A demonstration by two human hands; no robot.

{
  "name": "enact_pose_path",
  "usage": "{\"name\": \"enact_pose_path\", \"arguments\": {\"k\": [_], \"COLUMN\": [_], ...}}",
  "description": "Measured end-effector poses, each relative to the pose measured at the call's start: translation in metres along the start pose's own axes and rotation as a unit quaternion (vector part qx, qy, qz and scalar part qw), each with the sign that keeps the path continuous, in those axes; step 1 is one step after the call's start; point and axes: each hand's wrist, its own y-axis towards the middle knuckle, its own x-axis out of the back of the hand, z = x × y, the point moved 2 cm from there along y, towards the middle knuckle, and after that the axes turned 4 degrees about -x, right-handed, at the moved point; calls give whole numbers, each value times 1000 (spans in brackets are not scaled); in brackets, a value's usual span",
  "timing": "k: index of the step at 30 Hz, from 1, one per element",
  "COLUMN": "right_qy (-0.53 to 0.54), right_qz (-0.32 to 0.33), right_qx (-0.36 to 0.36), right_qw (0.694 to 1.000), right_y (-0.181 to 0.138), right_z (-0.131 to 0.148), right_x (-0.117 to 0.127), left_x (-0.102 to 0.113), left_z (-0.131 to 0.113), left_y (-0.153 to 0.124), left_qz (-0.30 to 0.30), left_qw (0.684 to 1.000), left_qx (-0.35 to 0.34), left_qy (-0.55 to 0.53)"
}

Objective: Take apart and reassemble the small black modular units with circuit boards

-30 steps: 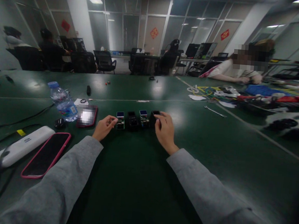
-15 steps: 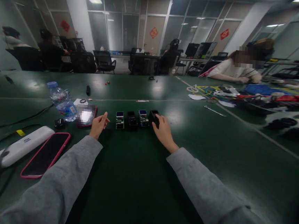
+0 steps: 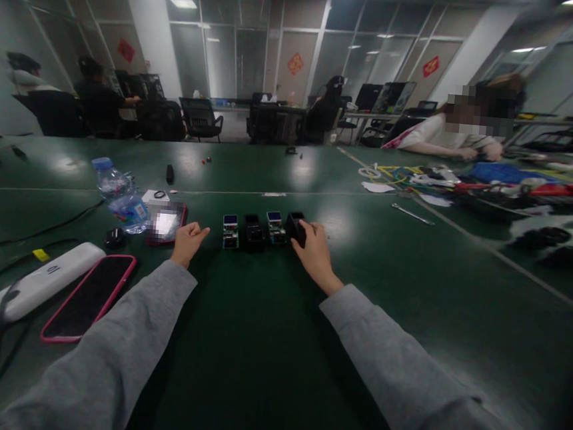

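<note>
Four small devices, several in all, stand in a row on the green table (image 3: 265, 347). At the right end is a black box-shaped device (image 3: 295, 226), gripped by my right hand (image 3: 314, 252) with thumb and fingers at its right side. Left of it come a circuit board with a small screen (image 3: 276, 228), a black handheld device (image 3: 254, 230) and another circuit board with a screen (image 3: 230, 231). My left hand (image 3: 188, 241) is curled closed beside that leftmost board, one finger pointing towards it, apart from it and holding nothing visible.
To the left lie a pink-edged phone (image 3: 89, 298), a white power strip (image 3: 44, 282), a water bottle (image 3: 122, 197) and a lit tablet-like screen (image 3: 166, 223). A wrench (image 3: 413, 214) and a cable heap (image 3: 420, 176) are at the right. A person (image 3: 434, 134) sits beyond.
My left hand's fingers have curled in, leaving one finger pointing right. My right hand stays at the black box, with little visible movement.
</note>
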Motion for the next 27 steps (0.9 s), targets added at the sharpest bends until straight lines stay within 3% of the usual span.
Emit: {"name": "enact_pose_path", "arguments": {"k": [7,11,17,27], "right_qy": [52,98,84,111], "right_qz": [-12,-42,-70,-78], "right_qx": [-21,-64,-128,-119], "right_qw": [998,992,986,984], "right_y": [1,3,5,5], "right_z": [0,-2,-14,-18], "right_x": [4,6,4,3], "left_x": [0,0,0,0], "left_z": [8,9,11,4], "left_y": [1,2,3,1], "left_qz": [11,3,-2,-4], "left_qw": [1000,999,1000,1000], "left_qx": [-20,-32,-19,-17], "left_qy": [-16,-5,-5,0]}}
